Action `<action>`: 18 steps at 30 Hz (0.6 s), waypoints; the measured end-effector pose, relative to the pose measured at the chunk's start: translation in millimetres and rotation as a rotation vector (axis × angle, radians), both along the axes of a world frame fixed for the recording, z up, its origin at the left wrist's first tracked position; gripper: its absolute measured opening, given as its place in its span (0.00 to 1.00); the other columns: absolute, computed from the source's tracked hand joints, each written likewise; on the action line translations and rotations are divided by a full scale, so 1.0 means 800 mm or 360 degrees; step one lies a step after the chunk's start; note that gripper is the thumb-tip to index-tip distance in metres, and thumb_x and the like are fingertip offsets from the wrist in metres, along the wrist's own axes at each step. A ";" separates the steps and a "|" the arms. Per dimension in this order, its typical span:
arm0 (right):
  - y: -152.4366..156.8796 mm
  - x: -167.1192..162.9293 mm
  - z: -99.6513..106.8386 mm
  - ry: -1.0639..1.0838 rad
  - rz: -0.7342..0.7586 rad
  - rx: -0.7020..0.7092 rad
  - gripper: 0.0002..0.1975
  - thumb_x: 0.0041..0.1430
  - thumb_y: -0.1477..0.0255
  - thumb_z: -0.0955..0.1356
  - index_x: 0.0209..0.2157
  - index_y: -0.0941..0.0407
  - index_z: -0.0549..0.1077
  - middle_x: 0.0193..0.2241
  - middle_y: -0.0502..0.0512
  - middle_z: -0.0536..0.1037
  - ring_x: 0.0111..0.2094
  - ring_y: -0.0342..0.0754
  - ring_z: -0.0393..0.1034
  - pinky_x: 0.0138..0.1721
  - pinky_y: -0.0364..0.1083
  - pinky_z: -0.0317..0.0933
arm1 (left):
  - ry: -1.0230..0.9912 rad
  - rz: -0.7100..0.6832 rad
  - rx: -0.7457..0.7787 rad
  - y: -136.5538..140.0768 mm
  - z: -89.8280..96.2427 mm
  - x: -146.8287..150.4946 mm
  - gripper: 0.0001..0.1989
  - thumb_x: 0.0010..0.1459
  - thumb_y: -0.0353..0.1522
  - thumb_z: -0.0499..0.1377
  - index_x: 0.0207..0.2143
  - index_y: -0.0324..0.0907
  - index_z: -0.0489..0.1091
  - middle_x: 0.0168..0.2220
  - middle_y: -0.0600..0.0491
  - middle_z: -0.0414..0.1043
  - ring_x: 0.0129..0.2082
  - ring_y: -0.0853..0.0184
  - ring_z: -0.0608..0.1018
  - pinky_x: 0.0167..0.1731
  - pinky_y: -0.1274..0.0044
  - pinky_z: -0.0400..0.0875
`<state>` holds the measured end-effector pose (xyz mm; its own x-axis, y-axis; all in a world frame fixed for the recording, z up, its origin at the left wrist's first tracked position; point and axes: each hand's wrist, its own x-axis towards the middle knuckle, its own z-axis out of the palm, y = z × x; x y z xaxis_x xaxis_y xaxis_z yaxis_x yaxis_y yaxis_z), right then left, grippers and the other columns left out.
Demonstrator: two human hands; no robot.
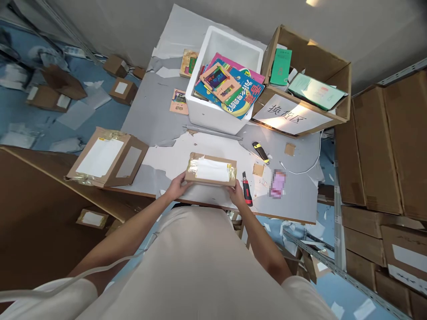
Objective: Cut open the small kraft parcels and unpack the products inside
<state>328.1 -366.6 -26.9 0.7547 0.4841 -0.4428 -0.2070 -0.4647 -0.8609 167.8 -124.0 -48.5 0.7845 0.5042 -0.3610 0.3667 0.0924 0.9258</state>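
Observation:
A flat cardboard parcel (pixel 211 169) with a white label and clear tape lies at the near edge of the grey table (pixel 156 111). My left hand (pixel 176 186) grips its left end and my right hand (pixel 237 194) holds its right end. A red-and-black utility knife (pixel 247 190) lies just to the right of my right hand. A second, black-and-yellow knife (pixel 260 152) rests farther back on the table.
A white foam box (pixel 213 111) full of colourful books stands behind the parcel. An open carton (pixel 333 71) with green booklets is at the back right. A larger labelled box (pixel 106 156) lies to the left. Stacked cartons (pixel 380 151) fill the right side. Small boxes litter the blue floor.

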 end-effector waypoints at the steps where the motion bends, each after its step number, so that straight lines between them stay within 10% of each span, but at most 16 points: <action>1: 0.000 0.002 0.004 -0.0025 0.0029 -0.0006 0.19 0.52 0.66 0.66 0.46 0.56 0.66 0.42 0.58 0.75 0.43 0.50 0.70 0.44 0.49 0.66 | 0.0021 0.0006 0.0078 0.002 0.003 0.002 0.29 0.45 0.49 0.64 0.46 0.41 0.71 0.44 0.47 0.72 0.49 0.57 0.73 0.52 0.66 0.67; 8: 0.018 0.020 0.016 -0.0376 0.0097 -0.0432 0.18 0.60 0.55 0.58 0.29 0.53 0.66 0.28 0.54 0.72 0.32 0.50 0.65 0.36 0.48 0.60 | 0.0449 -0.0172 0.0775 0.016 0.017 0.038 0.24 0.60 0.49 0.47 0.30 0.41 0.73 0.25 0.52 0.61 0.31 0.61 0.70 0.38 0.69 0.66; 18: 0.005 0.025 -0.010 0.0087 -0.0030 -0.0161 0.22 0.59 0.52 0.57 0.41 0.54 0.69 0.34 0.53 0.75 0.30 0.46 0.68 0.31 0.46 0.64 | 0.0438 0.0050 0.0577 0.007 0.006 0.039 0.28 0.59 0.50 0.48 0.44 0.39 0.75 0.37 0.47 0.73 0.38 0.60 0.73 0.44 0.70 0.67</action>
